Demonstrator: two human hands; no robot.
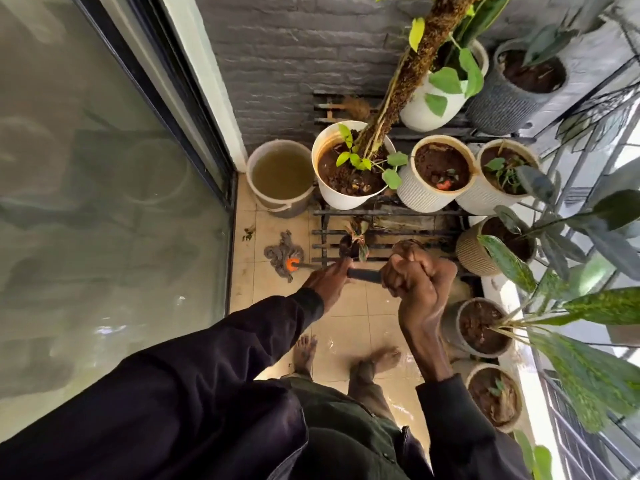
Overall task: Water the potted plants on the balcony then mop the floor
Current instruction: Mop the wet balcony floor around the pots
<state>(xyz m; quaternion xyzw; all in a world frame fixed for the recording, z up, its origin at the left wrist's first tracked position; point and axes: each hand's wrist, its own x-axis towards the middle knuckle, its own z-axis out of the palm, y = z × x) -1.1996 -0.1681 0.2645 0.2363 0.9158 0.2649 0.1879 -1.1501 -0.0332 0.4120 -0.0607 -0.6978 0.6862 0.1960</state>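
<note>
Both my hands grip a dark mop handle [363,274]. My left hand [329,282] holds it lower down, my right hand [415,275] is clenched around its upper end. The grey string mop head [282,252] with an orange collar lies on the beige floor tiles [349,317] beside the glass door. A bucket [280,206] of murky water stands in the corner. White potted plants [349,199] with wet dark soil sit on a black metal rack [384,213].
A sliding glass door [104,202] fills the left side. More pots [478,327] and leafy plants line the right edge along a railing [588,161]. My bare feet [304,355] stand on wet tiles. A grey brick wall [294,64] closes the far end.
</note>
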